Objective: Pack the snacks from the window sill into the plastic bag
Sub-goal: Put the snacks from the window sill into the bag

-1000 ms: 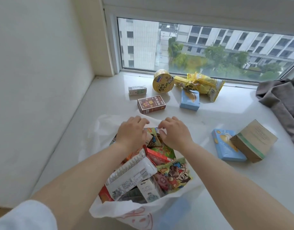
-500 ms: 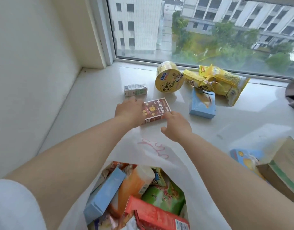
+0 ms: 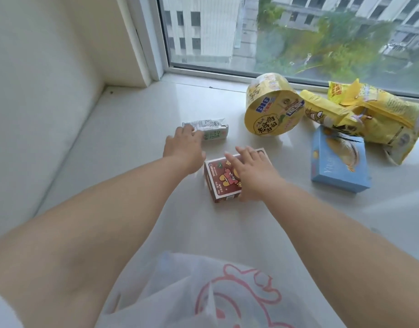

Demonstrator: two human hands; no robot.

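Note:
A small white and green drink carton (image 3: 46, 129) lies on the sill, and my left hand (image 3: 184, 149) reaches onto its left end with fingers touching it. A brown snack box (image 3: 221, 179) lies nearer me; my right hand (image 3: 252, 172) rests flat on its right half with fingers spread. A yellow noodle cup (image 3: 273, 107) lies on its side behind them. To its right are yellow snack bags (image 3: 378, 114) and a blue box (image 3: 338, 159). The white plastic bag (image 3: 227, 292) with a pink print fills the bottom of the view; its contents are hidden.
The white window sill (image 3: 132, 129) ends at a wall on the left and the window frame (image 3: 156, 43) at the back. Bare sill lies between the brown box and the bag.
Both hands have left the bag and reached forward. The left hand has moved from the brown box to the small carton; the right hand now lies on the brown box.

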